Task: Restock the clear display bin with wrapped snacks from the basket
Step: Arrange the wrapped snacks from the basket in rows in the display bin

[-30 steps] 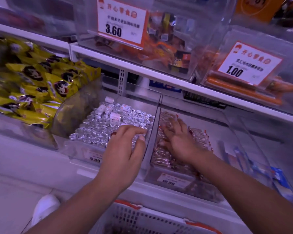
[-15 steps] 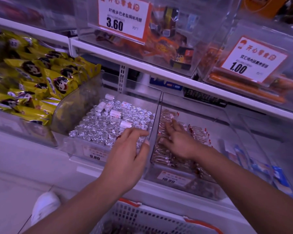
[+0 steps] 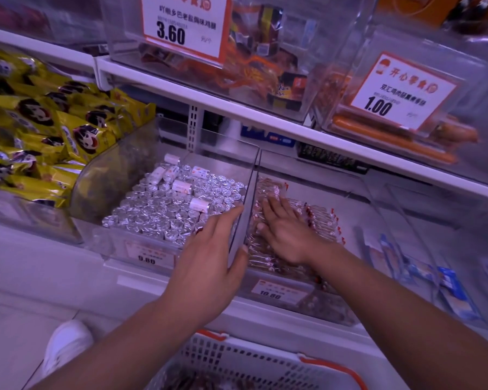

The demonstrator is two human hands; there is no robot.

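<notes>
Far left, yellow snack packets [image 3: 48, 130] lie heaped in their own bin, outside the work. Next, the bin of foil-wrapped rolls [image 3: 164, 212] stands packed in tidy rows, a few white rolls lying loose on top. The left hand [image 3: 209, 266] straddles the clear divider wall [image 3: 244, 218] between this bin and its neighbour: four fingers lie on the foil side, the thumb presses the other face, so the wall is pinched between them, probably to steady the bin while the other hand works. Its wrist is straight, forearm rising from the lower left. To the right, the clear display bin [image 3: 299, 308] holds the wrapped snacks [image 3: 319, 220] in a flat layer across its floor. The right hand [image 3: 286, 235] lies palm-down on that layer, fingers straight and spread, holding nothing; it appears to be pressing and levelling the pieces to make room. Its forearm enters from the lower right. Below both arms, the basket [image 3: 268, 361] waits just beneath the shelf edge, more stock dimly visible inside.
</notes>
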